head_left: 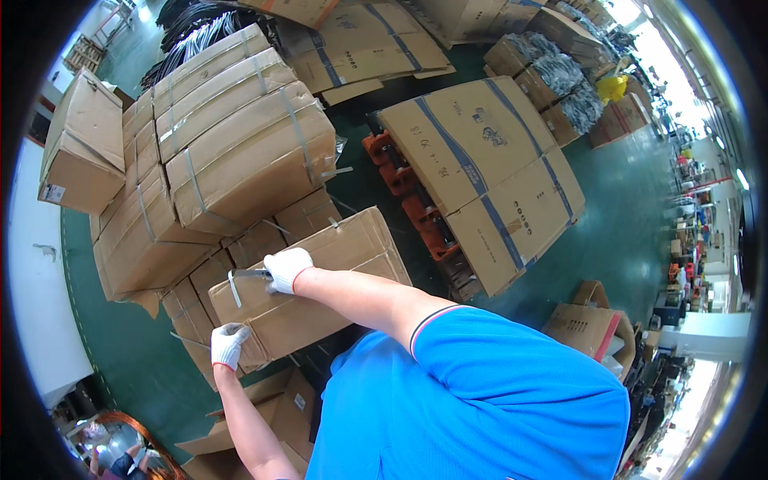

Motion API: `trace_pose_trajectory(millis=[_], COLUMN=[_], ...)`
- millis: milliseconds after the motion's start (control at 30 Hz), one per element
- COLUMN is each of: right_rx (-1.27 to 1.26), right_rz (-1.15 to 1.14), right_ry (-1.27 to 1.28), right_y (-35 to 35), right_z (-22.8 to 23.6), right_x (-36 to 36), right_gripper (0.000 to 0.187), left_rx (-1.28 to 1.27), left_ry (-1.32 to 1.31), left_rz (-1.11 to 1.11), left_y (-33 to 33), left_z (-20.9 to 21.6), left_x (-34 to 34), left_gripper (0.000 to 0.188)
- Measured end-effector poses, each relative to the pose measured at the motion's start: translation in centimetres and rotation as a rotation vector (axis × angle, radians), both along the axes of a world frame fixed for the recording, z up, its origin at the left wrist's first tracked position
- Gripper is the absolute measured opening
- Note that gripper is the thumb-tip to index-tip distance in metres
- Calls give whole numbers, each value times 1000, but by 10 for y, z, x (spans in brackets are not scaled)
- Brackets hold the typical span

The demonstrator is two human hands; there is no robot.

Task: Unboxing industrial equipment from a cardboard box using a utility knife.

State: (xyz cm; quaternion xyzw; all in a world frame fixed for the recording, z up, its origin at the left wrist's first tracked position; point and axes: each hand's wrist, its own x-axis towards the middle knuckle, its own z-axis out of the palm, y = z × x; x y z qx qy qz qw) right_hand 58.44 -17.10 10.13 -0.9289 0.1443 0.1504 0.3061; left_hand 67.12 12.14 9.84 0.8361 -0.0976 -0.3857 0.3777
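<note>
Head view: A person in a blue short-sleeved shirt (496, 392) extends the right arm (368, 291) across a brown carton (344, 244), the white-gloved right hand (288, 270) closed around a slim gray tool (254, 274) near a pale strap (234, 290) at the carton's left end. The left forearm (252, 424) rises from the lower edge, its gloved left hand (230, 344) set at the carton's near left corner with fingers curled, though whether they pinch anything cannot be told. The carton lies before the person, just beside a tall stack of strapped cartons (248, 160).
</note>
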Motion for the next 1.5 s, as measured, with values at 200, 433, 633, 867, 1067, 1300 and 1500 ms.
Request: trace_pose_trajectory(millis=[200, 433, 633, 867, 1067, 1300, 1500], right_rx=[-10, -70, -72, -121, -116, -298, -219], right_rz=[-29, 166, 169, 173, 393, 472, 557], right_ry=[36, 83, 44, -91, -64, -189, -475], right_y=[0, -19, -16, -21, -23, -84, -118], right_z=[13, 10, 5, -25, -3, -6, 47], right_x=[35, 23, 19, 17, 15, -87, -76], right_gripper=[44, 48, 51, 50, 50, 44, 19], left_rx=[-16, 549, 619, 402, 342, 192, 108], left_ry=[-13, -191, -319, -290, -421, -619, -835], left_rz=[14, -780, -633, -634, -731, -660, -495], left_y=[26, -71, -79, -59, -77, -88, -72], left_z=[35, 52, 37, 91, 89, 82, 80], left_x=[-28, 10, -18, -42, -92, -173, -212], left_gripper=[21, 63, 44, 36, 40, 22, 28])
